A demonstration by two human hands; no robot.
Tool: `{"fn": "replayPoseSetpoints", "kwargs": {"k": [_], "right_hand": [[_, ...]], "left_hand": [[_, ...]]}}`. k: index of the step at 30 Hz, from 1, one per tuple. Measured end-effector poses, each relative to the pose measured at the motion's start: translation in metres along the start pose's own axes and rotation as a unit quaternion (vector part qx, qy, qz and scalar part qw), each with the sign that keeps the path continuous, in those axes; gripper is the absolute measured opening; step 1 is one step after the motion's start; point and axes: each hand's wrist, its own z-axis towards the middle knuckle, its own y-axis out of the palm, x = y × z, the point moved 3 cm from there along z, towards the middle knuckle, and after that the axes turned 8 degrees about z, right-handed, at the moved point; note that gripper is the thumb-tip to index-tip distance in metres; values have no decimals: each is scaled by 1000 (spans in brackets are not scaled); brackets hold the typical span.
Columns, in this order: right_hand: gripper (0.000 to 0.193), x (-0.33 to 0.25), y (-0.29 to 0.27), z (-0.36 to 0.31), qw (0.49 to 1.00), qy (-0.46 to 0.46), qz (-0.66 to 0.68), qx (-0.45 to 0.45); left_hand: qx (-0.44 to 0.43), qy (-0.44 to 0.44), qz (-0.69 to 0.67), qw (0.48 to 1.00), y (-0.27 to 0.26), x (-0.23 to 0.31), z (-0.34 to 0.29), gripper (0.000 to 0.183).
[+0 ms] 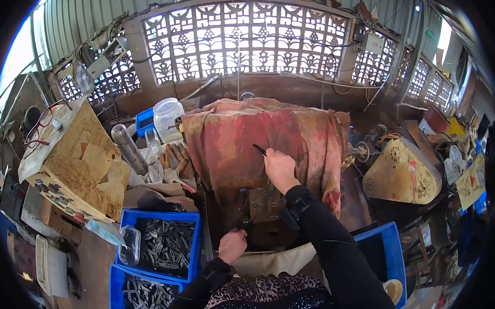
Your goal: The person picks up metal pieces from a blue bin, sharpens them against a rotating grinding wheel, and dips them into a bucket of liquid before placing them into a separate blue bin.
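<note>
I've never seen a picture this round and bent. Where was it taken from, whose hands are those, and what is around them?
There is no robot here: a person is using two bare hands. This single picture comes from a wide camera worn on their head, looking down, which is why straight edges bend near the rim.

The right hand holds a small, dark, narrow piece in front of a stained reddish cloth draped over something hidden. The left hand is lower, curled near the dark area below the cloth; whether it holds anything is unclear.

To the person's left, a blue bin holds many dark, narrow pieces. Farther up are work gloves and a clear jar.
</note>
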Motion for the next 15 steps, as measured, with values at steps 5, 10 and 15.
{"fn": "replayPoseSetpoints", "kwargs": {"k": [5,10,15], "right_hand": [[13,1,-1,0,1000,-9,-1,2],[14,1,-1,0,1000,-4,-4,-6],[13,-1,-2,0,1000,-6,4,-9]], "left_hand": [[-2,1,2,1000,0,1,0,13],[-4,0,-1,1000,-2,2,0,13],[-7,3,-4,1000,0,0,0,14]]}}
